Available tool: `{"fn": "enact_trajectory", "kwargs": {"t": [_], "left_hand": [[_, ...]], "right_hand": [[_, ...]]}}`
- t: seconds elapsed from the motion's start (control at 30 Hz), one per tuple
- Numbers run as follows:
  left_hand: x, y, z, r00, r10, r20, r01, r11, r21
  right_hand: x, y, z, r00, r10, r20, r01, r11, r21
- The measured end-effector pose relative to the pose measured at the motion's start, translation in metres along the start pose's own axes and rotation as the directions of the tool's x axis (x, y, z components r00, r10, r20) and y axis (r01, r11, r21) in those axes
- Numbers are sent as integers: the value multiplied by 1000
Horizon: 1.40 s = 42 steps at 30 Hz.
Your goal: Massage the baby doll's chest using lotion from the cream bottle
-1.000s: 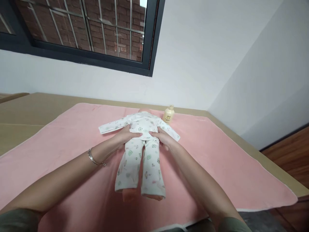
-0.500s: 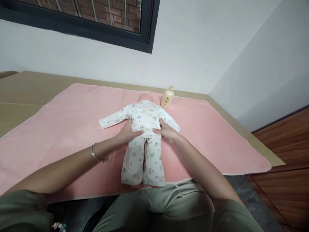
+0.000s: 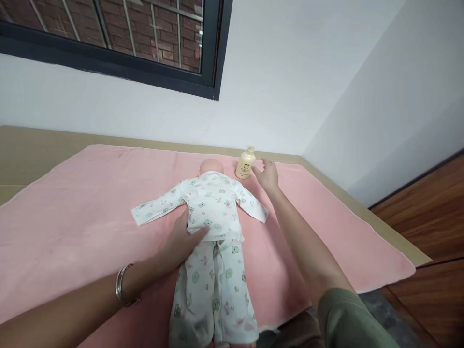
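While the doll (image 3: 212, 227) lies face down in printed white pyjamas, the left hand (image 3: 181, 239) rests flat on its waist. The right hand (image 3: 267, 175), fingers spread, hovers beside the bottle (image 3: 245, 164).

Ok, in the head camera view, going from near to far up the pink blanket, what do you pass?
Printed trousers → left hand at the waist → printed top → doll's head → cream bottle, with the right hand beside it.

A home room: barred window (image 3: 108, 34) onto brick, pink blanket (image 3: 72, 212), wooden floor (image 3: 427, 222).
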<state>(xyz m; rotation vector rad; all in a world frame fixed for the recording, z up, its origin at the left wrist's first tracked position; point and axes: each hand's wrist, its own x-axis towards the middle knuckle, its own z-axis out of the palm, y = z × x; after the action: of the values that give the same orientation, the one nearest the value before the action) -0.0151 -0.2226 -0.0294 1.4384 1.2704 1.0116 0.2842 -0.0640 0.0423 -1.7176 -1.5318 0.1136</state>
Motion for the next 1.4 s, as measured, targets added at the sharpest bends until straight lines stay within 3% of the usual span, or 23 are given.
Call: {"fn": "enact_trajectory", "kwargs": {"t": [0.03, 0.13, 0.3, 0.43, 0.67, 0.87, 1.07, 1.23, 1.4], "left_hand": [[-1, -2, 0, 1000, -4, 6, 4, 1000, -10], [-1, -7, -1, 999, -33, -14, 32, 999, -29], [-1, -15, 0, 999, -11, -30, 9, 998, -62], [-1, -21, 1, 999, -28, -21, 26, 995, -94], [1, -26, 2, 1000, 3, -20, -5, 994, -111], [0, -19, 2, 1000, -2, 16, 4, 994, -107], [1, -18, 1, 998, 4, 65, 4, 991, -135], [-3, -19, 3, 1000, 4, -28, -4, 1000, 6], [-2, -16, -4, 989, 101, -112, -76, 975, 207]], "right_hand": [[16, 6, 5, 998, 48, -32, -48, 999, 21], [48, 19, 28, 991, 133, 21, -134, 982, 133], [60, 27, 64, 994, 6, 109, -34, 967, 254], [57, 34, 71, 996, -61, 61, 44, 968, 247], [57, 34, 47, 999, 28, 42, -34, 988, 152], [53, 17, 11, 970, 0, 242, -15, 998, 57], [48, 30, -4, 933, 17, 359, -42, 997, 61], [45, 34, -18, 896, 56, 441, -98, 993, 72], [36, 30, -39, 813, 123, 569, -230, 966, 119]]}}
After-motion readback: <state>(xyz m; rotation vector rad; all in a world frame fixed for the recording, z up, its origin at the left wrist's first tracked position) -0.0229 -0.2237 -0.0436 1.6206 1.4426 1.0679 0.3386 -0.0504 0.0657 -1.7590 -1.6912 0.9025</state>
